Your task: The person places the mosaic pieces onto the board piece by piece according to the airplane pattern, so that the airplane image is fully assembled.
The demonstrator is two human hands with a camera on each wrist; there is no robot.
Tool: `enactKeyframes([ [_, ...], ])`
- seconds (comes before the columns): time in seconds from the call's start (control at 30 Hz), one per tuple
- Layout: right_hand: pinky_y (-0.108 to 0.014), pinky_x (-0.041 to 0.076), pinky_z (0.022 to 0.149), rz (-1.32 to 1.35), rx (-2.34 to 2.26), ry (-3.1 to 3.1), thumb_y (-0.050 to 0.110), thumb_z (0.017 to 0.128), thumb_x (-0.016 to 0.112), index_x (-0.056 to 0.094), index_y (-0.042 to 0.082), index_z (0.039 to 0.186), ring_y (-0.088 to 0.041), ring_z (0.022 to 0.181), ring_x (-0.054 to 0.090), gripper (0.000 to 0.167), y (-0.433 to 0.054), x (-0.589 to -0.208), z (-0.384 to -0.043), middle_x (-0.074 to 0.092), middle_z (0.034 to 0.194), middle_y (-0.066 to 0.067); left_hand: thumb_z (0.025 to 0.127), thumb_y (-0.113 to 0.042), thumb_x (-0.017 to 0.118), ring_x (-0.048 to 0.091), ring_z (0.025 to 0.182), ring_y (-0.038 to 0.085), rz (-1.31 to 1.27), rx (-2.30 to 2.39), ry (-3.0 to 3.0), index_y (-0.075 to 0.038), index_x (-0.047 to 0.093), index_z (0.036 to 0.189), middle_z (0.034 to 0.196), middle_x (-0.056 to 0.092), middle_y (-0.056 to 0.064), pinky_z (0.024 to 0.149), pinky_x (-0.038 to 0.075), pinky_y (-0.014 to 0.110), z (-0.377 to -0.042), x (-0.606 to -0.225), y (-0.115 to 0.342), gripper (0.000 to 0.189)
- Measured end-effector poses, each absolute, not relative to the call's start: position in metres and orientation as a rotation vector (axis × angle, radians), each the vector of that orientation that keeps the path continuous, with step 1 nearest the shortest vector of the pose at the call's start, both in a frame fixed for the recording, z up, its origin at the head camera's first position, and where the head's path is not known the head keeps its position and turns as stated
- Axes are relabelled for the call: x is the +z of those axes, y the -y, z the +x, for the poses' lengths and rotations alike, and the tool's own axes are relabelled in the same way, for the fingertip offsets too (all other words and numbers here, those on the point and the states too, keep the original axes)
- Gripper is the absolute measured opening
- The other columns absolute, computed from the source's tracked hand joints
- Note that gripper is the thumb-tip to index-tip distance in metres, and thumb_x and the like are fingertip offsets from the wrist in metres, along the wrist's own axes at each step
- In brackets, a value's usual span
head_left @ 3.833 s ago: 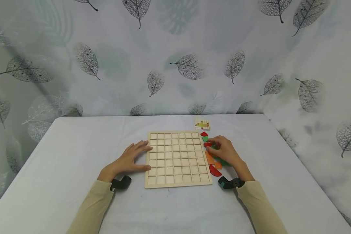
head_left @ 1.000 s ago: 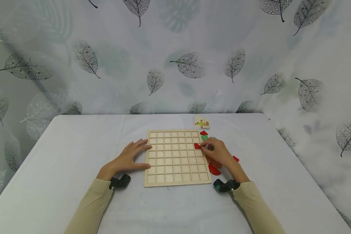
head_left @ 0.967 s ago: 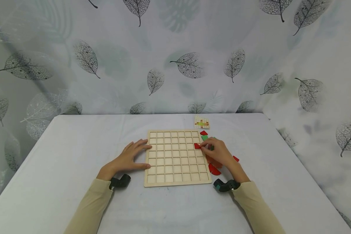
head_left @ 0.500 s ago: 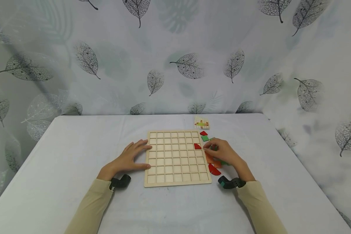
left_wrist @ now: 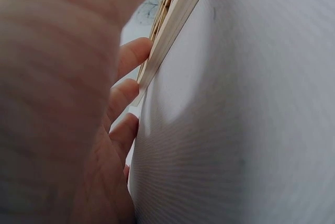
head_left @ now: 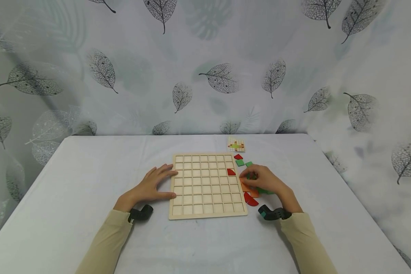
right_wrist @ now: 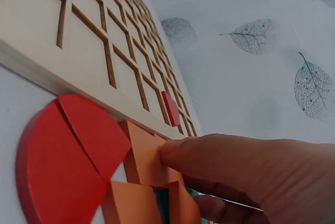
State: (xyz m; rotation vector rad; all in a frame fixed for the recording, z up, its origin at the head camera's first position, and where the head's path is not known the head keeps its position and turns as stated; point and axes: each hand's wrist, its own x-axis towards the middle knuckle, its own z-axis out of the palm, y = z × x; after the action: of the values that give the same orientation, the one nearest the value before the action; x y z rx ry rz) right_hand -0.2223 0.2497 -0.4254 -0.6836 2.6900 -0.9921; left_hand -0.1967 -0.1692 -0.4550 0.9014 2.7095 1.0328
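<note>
wooden grid board [head_left: 207, 189]: flat | red quarter-round piece [head_left: 231, 172]: in right-column cell | orange pieces [right_wrist: 146, 156]: beside board's right edge

We cannot tell whether the right hand [head_left: 266, 179], partly covering the green pieces [head_left: 265, 191], pinches anything. The pattern card [head_left: 236, 145] looks too small for us to read.

I see my left hand [left_wrist: 73, 98] up close, at least two fingertips [left_wrist: 140, 48] touching the side of a wooden board [left_wrist: 175, 22]. White cloth [left_wrist: 241, 109] spreads alongside the fingers; beyond the fingertips, a scrap of leaf-print backdrop [left_wrist: 148, 12].
</note>
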Motion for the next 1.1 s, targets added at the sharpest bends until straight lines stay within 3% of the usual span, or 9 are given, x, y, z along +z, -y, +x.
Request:
enactKeyframes([
  [1.1,-0.023,0.041,0.06,-0.784,-0.942,-2.785,0.01,0.085,0.075,0.07,0.0,0.107,-0.013,0.07,0.047,0.024,-0.2488,-0.4322,-0.224,0.06,0.084,-0.003,0.081,-0.042,0.077,0.019,0.146,0.038,0.892,1.023,-2.724,-0.012,0.05,0.141,0.157,0.028,0.016,0.118,0.004,0.058,-0.199,-0.4587,0.1688,0.072],
])
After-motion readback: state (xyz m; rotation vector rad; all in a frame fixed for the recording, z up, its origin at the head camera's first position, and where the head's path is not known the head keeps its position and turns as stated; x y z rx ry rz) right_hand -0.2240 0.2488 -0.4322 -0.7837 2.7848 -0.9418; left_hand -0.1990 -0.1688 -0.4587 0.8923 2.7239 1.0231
